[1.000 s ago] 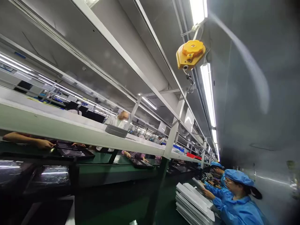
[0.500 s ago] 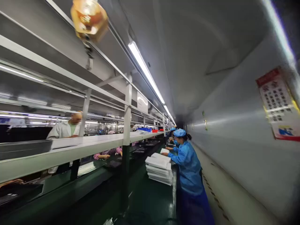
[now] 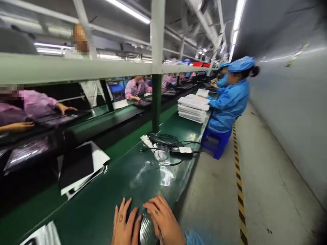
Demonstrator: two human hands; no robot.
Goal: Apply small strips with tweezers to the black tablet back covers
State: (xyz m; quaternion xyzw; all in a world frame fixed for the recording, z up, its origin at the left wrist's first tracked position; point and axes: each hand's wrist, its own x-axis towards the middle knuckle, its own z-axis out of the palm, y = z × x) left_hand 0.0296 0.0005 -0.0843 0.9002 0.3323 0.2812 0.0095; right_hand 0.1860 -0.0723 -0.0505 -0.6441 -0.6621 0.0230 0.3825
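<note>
My left hand (image 3: 124, 224) and my right hand (image 3: 163, 221) lie side by side on the green workbench (image 3: 107, 197) at the bottom of the view. Between them is a small shiny object with a ribbed surface (image 3: 146, 229), touched by fingers of both hands; whether either hand grips it is unclear. A clear plastic bag (image 3: 158, 168) lies flat on the bench just beyond my fingers. Further off rest a black power adapter (image 3: 182, 150) and its coiled cables (image 3: 163, 139).
A dark tablet on white sheets (image 3: 76, 165) lies to the left. A person in a blue coat and cap (image 3: 230, 98) sits on a blue stool (image 3: 216, 143) beside a stack of white boxes (image 3: 192, 109). People in pink (image 3: 30, 107) work across the line. The aisle floor (image 3: 250, 183) runs along the right.
The view has swung down from the ceiling, overhead shelf and yellow balancer to the bench. My two hands and the bench top have come into sight.
</note>
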